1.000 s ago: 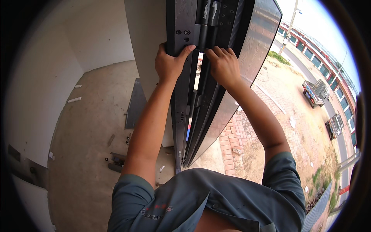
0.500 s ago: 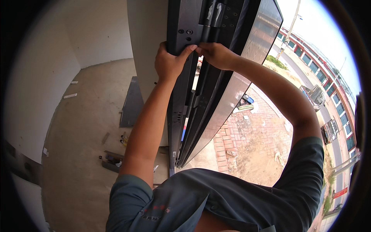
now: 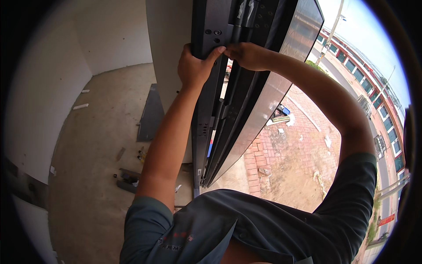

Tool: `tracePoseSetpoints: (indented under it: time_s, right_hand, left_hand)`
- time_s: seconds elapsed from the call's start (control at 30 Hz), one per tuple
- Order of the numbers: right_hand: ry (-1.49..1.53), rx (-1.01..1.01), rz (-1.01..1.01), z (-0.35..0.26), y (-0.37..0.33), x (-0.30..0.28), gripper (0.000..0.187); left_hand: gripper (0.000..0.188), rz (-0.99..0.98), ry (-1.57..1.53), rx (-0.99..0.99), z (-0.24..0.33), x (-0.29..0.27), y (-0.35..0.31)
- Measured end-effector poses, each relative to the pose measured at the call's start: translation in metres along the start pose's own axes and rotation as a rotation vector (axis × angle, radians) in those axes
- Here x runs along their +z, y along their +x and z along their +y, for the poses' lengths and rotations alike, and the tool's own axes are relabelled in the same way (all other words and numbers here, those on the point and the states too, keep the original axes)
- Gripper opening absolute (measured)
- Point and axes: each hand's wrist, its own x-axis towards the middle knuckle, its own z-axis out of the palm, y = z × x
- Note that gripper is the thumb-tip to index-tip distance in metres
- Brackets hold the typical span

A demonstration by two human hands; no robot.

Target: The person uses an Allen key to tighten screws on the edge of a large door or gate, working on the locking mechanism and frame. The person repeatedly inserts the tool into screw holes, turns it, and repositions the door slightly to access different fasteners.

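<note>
Head view: the dark frame post (image 3: 212, 16), clamped within the left hand (image 3: 194, 68), is best braced firmly, while fingertip control is advised for the right hand (image 3: 247, 56), bunched beside the left thumb (image 3: 217, 52) with the hinge (image 3: 236, 33) just above, its grip too hidden to tell.

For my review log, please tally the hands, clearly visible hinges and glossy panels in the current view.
Hands: 2 (left hand, right hand)
Hinges: 2 (upper hinge, lower hinge)
Glossy panels: 1 (glossy panel right of the hinges)
Total: 5
</note>
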Motion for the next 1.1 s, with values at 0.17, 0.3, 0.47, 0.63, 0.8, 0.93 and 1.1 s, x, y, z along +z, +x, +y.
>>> tracePoseSetpoints:
  time_s: [0.17, 0.3, 0.47, 0.63, 0.8, 0.93, 1.1]
  right_hand:
    - [0.120, 0.048, 0.108, 0.002, -0.003, 0.015, 0.036]
    - [0.198, 0.092, 0.109, -0.004, -0.006, 0.019, 0.038]
    - [0.068, -0.013, 0.149, 0.001, -0.005, 0.015, 0.030]
    - [-0.115, -0.011, 0.077, -0.002, -0.004, 0.007, 0.028]
    - [-0.388, 0.049, -0.083, -0.031, -0.003, -0.020, 0.033]
    - [-0.657, -0.011, -0.119, -0.040, 0.006, -0.037, 0.033]
    - [-0.849, -0.111, -0.041, -0.034, 0.005, -0.041, 0.035]
  left_hand:
    - [0.088, -0.011, 0.010, 0.006, 0.005, -0.003, 0.001]
    - [0.085, -0.007, -0.014, 0.003, 0.006, -0.004, 0.000]
    - [0.083, -0.035, -0.021, -0.032, 0.009, -0.005, -0.001]
    - [0.085, -0.026, -0.047, -0.055, 0.008, -0.002, -0.002]
    - [0.084, 0.028, -0.002, -0.004, -0.007, 0.005, -0.002]
    - [0.082, 0.043, 0.036, 0.005, -0.009, 0.006, -0.001]
    - [0.079, 0.036, 0.004, 0.000, -0.001, 0.004, -0.001]
